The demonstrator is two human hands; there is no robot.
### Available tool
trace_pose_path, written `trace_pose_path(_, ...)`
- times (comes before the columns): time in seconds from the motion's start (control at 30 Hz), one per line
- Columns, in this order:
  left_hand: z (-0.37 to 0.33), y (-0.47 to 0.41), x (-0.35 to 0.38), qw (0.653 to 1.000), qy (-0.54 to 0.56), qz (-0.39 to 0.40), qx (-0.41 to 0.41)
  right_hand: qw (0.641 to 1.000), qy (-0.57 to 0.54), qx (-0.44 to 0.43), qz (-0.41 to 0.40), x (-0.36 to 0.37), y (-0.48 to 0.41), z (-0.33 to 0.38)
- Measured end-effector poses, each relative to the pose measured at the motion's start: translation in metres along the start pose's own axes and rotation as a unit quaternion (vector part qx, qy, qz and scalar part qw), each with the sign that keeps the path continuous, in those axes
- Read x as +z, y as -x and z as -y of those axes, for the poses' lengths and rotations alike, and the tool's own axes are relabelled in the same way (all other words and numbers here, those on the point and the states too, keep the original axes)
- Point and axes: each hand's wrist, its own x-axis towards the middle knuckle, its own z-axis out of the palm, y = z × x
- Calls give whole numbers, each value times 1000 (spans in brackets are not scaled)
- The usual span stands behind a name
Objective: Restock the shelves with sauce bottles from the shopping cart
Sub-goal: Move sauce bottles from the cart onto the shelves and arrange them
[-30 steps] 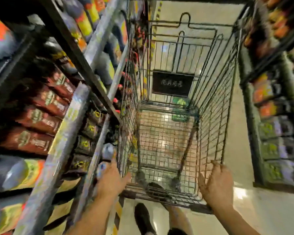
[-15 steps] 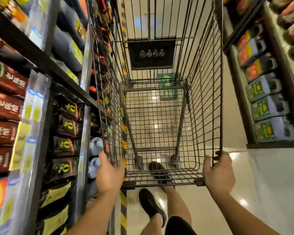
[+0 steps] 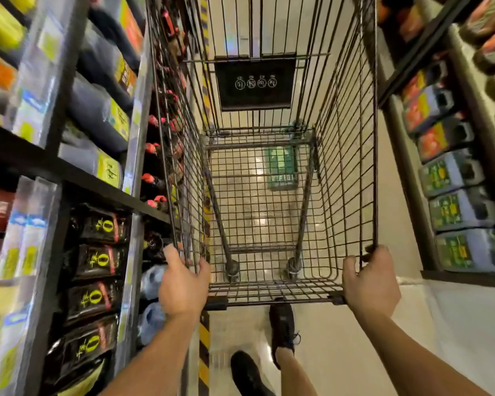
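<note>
A dark wire shopping cart (image 3: 346, 155) stands in the aisle in front of me, and its basket holds no bottles. My left hand (image 3: 182, 284) grips the cart's near left corner. My right hand (image 3: 369, 281) grips the near right corner. Dark sauce bottles with black and yellow labels (image 3: 95, 261) lie in rows on the left shelf (image 3: 77, 178), close beside the cart. Red-capped bottles (image 3: 155, 178) show further along that shelf.
Large grey jugs with green and orange labels (image 3: 457, 210) fill the right shelf. A black sign (image 3: 255, 81) hangs on the cart's far end. My black shoes (image 3: 282, 327) are on the shiny floor under the cart. A yellow-black stripe (image 3: 204, 347) runs along the left shelf base.
The view tipped downward and steadied. The cart sits closer and straighter ahead of me, my feet have stepped, and both hands keep their hold on its near corners.
</note>
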Motion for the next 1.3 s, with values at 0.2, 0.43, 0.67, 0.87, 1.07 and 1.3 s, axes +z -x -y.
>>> trace_pose_path(0.2,-52,-60,16,1000,-7,-6,-9,999,-29,-19,1,11,-71,43)
trace_pose_path(0.43,-115,-122,35,1000,-6,-30,1,999,-22,-41,-1,23,-154,94)
trace_pose_path(0.67,-158,-178,47,998,-13,-55,25,999,-14,-36,-3,36,-212,139)
trace_pose_path(0.87,-181,-227,49,998,-31,-55,28,999,-2,-37,-9,49,-245,175)
trace_pose_path(1.07,-202,-269,51,998,-35,-46,25,999,12,-32,-5,56,-270,210)
trace_pose_path(1.3,-221,-302,47,999,-35,-28,15,1000,15,-25,-10,62,-289,238)
